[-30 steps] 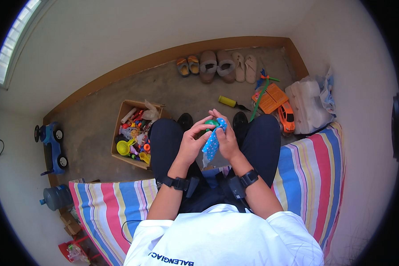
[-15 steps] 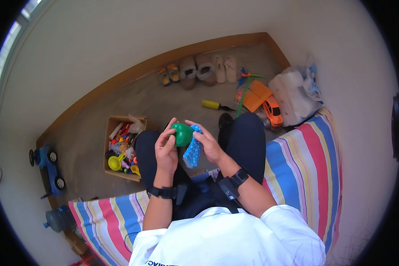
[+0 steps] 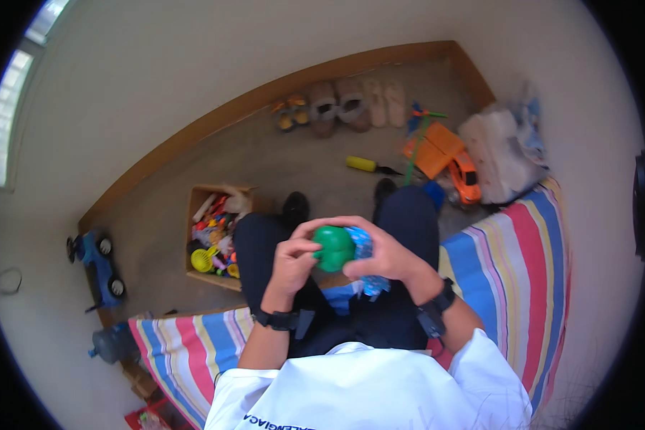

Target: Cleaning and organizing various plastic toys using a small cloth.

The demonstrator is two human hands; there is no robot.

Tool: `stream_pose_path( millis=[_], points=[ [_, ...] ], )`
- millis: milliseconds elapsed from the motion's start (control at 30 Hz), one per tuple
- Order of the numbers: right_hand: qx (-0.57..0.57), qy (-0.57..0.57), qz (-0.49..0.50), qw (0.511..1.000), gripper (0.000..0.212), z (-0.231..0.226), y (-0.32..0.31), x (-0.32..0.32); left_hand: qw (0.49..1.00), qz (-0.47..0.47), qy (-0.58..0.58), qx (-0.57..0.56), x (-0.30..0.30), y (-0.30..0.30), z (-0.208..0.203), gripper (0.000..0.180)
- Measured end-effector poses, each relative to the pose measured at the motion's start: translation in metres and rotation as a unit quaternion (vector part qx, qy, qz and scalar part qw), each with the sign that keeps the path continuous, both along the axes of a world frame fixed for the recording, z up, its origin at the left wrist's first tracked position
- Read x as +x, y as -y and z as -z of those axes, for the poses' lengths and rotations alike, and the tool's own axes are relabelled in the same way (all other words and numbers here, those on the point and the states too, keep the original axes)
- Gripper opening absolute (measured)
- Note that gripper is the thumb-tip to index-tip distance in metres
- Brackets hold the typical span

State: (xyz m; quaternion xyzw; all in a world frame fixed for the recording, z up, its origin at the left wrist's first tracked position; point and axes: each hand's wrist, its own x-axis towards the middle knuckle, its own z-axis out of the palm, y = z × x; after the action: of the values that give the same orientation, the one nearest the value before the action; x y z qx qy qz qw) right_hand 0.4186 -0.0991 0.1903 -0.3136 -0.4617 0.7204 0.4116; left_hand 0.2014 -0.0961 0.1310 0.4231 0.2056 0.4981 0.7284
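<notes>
Over my lap, a glossy green round toy (image 3: 333, 249) with a lobed, pepper-like surface sits between my hands. My left hand (image 3: 292, 262) grips its left side, thumb and fingers bent against it. A shiny blue cloth with light dots (image 3: 372, 284) is pressed to the toy's right side and hangs below it. My right hand (image 3: 393, 258) is closed round that cloth, its fingers reaching over the top of the toy. Part of the cloth is hidden by my right hand.
A cardboard box of small toys (image 3: 193, 269) stands left of my knees. Farther off are a yellow pump (image 3: 361, 164), an orange toy car (image 3: 465, 177) and several shoes (image 3: 337, 107). A blue ride-on toy (image 3: 99, 269) is by the left wall. Striped fabric (image 3: 509, 265) lies under me.
My view has shifted, and both hands are now lower and farther right. My right fingers have moved over the top of the toy, with the cloth bunched against it.
</notes>
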Motion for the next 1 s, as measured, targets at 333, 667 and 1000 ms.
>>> stream_pose_path(
  millis=[333,667,1000],
  points=[
    [-0.094,-0.098,0.508,0.85,0.05,0.13,-0.031,0.188,0.956,-0.239,-0.164,-0.048,-0.067,-0.031,-0.058,0.02],
    [-0.421,-0.047,0.478,0.769,0.049,0.356,-0.002,0.278,0.686,-0.344,-0.486,-0.418,-0.236,0.021,0.123,0.045],
    [-0.356,0.153,0.593,0.706,0.054,0.372,-0.013,0.303,0.692,-0.417,-0.397,-0.435,-0.241,-0.021,0.211,0.041]
  ],
)
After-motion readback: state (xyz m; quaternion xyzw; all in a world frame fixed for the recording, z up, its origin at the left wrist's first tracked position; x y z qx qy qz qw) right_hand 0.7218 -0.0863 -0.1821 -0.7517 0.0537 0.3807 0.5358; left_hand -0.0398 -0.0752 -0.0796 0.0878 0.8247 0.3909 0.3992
